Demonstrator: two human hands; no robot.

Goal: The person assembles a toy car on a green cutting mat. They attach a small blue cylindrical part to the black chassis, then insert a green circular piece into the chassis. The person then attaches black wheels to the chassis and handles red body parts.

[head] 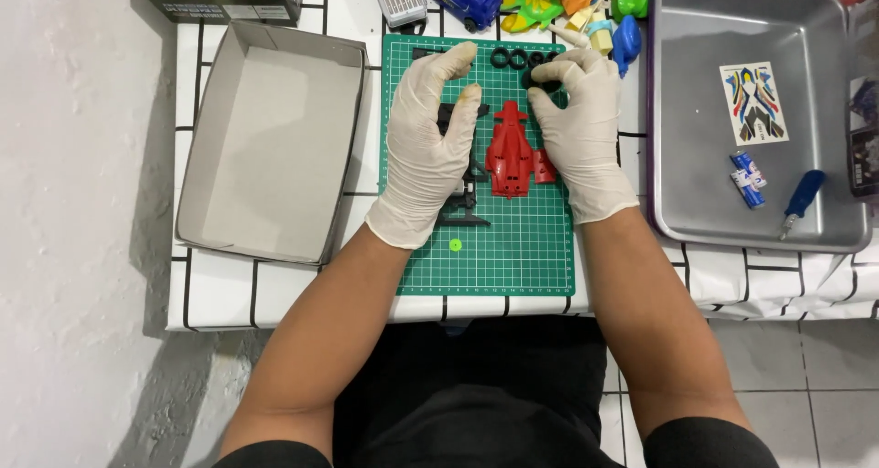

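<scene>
The gloved left hand (pixel 428 147) lies flat, fingers extended, over a black chassis part (pixel 461 198), hiding most of it. The gloved right hand (pixel 577 129) pinches a small black tyre (pixel 542 85); the grip is partly obscured. The red car body (pixel 509 150) sits mid cutting mat (pixel 531 248), between both hands. Left of the mat: an empty cardboard box (pixel 275 147). Right: a metal tray (pixel 696 175), with a screwdriver (pixel 800 201).
</scene>
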